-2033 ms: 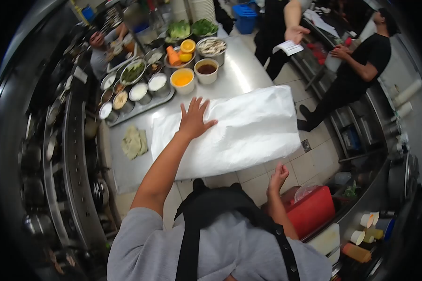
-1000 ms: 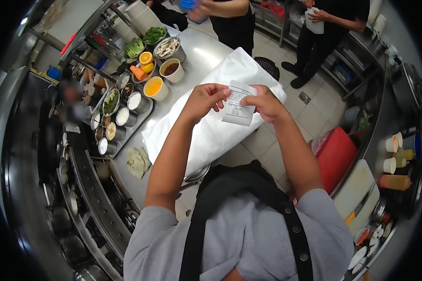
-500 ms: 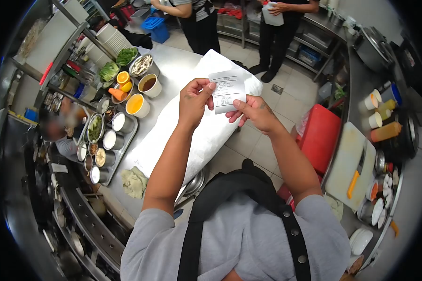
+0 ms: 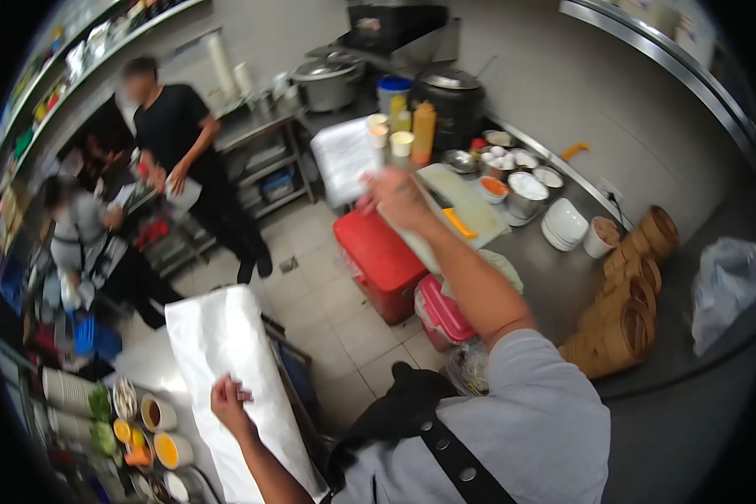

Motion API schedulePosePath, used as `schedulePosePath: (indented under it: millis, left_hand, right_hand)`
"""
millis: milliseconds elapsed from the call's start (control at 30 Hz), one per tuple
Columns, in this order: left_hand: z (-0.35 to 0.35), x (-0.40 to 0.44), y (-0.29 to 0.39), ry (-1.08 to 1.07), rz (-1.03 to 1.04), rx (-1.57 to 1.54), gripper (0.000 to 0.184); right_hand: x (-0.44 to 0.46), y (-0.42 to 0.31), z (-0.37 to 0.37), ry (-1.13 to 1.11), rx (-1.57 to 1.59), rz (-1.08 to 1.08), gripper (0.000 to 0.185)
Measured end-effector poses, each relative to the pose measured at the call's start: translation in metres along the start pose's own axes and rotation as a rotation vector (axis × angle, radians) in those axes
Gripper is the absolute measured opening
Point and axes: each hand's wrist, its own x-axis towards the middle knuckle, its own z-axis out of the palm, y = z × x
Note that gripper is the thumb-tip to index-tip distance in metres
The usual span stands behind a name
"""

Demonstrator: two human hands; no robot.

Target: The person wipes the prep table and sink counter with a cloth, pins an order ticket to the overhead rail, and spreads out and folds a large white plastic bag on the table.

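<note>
My right hand (image 4: 397, 200) is stretched forward over the right-hand counter, its fingers closed on a printed receipt (image 4: 344, 161). The receipt is blurred and its print cannot be read. Behind its right edge stand pale cups (image 4: 401, 144) and an orange squeeze bottle (image 4: 424, 133). Below my right forearm lies a cutting board (image 4: 481, 210) with an orange-handled knife (image 4: 459, 223). My left hand (image 4: 231, 401) hovers above the white sheet (image 4: 218, 336) spread along the table, fingers loosely bent and apart, with nothing in them.
Tubs of sauce (image 4: 173, 451) and cut oranges (image 4: 123, 430) stand at lower left. A red cooler box (image 4: 380, 260) sits on the tiled floor. White bowls (image 4: 565, 223) and bamboo steamers (image 4: 617, 336) line the right counter. Two people work at the far left, one in black (image 4: 172, 126).
My view has swung right. The receipt, earlier held by both hands over the white sheet, is now in my right hand alone, toward the right counter. My left hand has let go.
</note>
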Motion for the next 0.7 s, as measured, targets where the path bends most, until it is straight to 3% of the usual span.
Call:
schedulePosePath:
  millis: [67,200,300,333,367,433,567,700]
  left_hand:
    - [-0.016,-0.011,-0.012,0.036,-0.022,0.01,0.026]
    - [-0.025,-0.024,-0.028,0.169,-0.123,0.035,0.018]
    - [-0.032,-0.017,-0.041,0.143,-0.197,0.106,0.031]
    - [-0.026,-0.017,-0.041,0.128,-0.199,0.129,0.039]
    - [-0.019,-0.011,-0.041,0.149,-0.235,0.038,0.024]
    - [-0.001,0.0,-0.044,0.11,-0.231,0.082,0.026]
    - [0.04,0.017,-0.038,0.002,-0.196,0.123,0.026]
    - [0.07,0.024,-0.032,-0.048,-0.182,0.155,0.027]
  right_hand:
    - [0.004,-0.055,-0.097,0.312,-0.321,-0.065,0.027]
    - [-0.001,-0.112,-0.288,0.778,-0.308,-0.118,0.028]
    - [-0.019,-0.15,-0.4,1.05,-0.38,-0.099,0.025]
    - [-0.027,-0.158,-0.437,1.094,-0.338,-0.097,0.024]
    - [-0.035,-0.167,-0.469,1.135,-0.296,-0.094,0.023]
    - [-0.051,-0.183,-0.52,1.206,-0.285,-0.046,0.023]
    - [-0.067,-0.213,-0.559,1.256,-0.362,0.074,0.025]
    - [-0.068,-0.233,-0.577,1.242,-0.427,-0.029,0.029]
